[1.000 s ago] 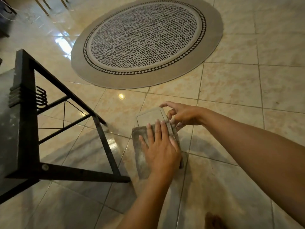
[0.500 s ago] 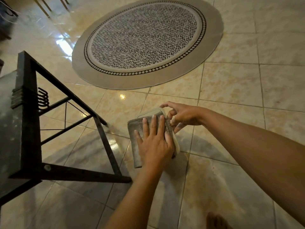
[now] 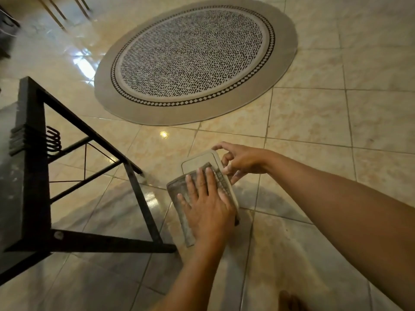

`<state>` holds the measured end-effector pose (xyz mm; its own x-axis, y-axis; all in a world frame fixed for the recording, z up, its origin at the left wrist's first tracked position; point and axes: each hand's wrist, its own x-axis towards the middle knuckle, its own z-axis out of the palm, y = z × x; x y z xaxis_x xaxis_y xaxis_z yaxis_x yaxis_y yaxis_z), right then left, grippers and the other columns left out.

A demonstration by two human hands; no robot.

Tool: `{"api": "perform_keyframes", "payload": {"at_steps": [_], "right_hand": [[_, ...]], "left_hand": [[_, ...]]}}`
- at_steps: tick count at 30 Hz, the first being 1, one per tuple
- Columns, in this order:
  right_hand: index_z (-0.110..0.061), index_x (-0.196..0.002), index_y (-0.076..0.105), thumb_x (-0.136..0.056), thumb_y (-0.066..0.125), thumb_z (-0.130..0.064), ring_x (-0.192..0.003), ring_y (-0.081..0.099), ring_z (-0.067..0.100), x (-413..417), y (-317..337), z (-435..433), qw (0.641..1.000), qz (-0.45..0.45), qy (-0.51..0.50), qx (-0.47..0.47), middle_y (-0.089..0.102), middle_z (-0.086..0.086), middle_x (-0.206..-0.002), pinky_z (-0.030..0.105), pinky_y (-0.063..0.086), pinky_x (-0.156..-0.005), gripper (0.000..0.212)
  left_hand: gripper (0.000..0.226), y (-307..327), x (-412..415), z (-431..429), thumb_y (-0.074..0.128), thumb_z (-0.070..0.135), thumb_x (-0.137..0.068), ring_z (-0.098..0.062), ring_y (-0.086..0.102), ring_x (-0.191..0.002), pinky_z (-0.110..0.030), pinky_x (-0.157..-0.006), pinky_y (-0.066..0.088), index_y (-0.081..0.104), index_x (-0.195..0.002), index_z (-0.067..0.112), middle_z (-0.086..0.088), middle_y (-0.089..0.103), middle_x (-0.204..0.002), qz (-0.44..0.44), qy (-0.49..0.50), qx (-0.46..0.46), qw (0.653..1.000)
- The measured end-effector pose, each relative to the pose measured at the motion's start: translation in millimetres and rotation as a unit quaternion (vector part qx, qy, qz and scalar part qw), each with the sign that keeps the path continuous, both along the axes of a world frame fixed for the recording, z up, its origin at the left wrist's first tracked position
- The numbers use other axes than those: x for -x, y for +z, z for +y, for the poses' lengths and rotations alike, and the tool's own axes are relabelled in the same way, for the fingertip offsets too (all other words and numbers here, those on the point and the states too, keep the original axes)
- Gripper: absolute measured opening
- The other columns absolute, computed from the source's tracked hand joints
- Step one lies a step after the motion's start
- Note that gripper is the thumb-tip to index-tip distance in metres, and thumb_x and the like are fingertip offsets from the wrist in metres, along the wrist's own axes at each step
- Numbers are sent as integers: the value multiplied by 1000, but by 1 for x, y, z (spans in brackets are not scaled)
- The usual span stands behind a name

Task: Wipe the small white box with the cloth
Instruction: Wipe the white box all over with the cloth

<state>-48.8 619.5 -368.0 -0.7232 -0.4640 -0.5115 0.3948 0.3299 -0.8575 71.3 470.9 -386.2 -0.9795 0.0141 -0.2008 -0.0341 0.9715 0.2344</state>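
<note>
Right hand (image 3: 242, 160) grip: fingers curled on small white box (image 3: 197, 161), far-right edge. Left hand (image 3: 208, 209) flat, fingers straight, pressing cloth (image 3: 175, 187) onto box, over tiled floor (image 3: 314, 120).

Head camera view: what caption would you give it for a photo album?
Left hand presses a grey cloth flat on the small white box while the right hand grips its edge.

Small white box (image 3: 197, 161) flat, near half under grey cloth (image 3: 179, 191).
</note>
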Motion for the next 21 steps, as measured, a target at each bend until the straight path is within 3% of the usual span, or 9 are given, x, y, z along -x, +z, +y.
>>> {"api": "perform_keyframes", "payload": {"at_steps": [5,8,14,18,21], "right_hand": [[-23,-151,30,-86,52,18,-83,64,24,-1,-1,-1,1000,8,6,-7,55,10,-91,40,61,-71,80],[-23,-150,31,-88,53,18,-74,65,21,-1,-1,-2,1000,3,-5,1,52,10,-88,38,63,-66,76],[-23,-150,32,-86,52,19,-72,62,18,2,-2,-1,1000,9,11,-10,53,7,-83,33,59,-63,79],[-23,-150,31,-87,53,19,-81,64,24,1,-1,-4,1000,5,1,-5,54,10,-89,39,62,-69,79],[-23,-149,32,-88,54,18,-77,64,24,2,-1,-4,1000,0,-1,4,52,10,-87,38,62,-66,77]], "left_hand": [[68,-4,19,8,-11,48,-88,-23,-31,-146,-54,-119,-14,-22,-153,30,3,-28,-161,15,-20,-6,1000],[63,-4,25,-13,-5,45,-95,-23,-32,-146,-57,-120,-10,-23,-153,28,1,-27,-163,4,20,4,1000],[71,1,-2,21,-17,49,-83,-24,-35,-145,-57,-119,-12,-28,-150,27,2,-33,-160,-1,-26,-4,1000],[87,1,21,-1,-18,53,-74,-24,-30,-147,-59,-120,-7,-19,-155,23,-1,-25,-163,8,4,-6,1000],[80,2,0,-11,-16,52,-79,-23,-32,-147,-58,-120,-7,-22,-154,24,0,-27,-163,3,24,-6,1000]]}}
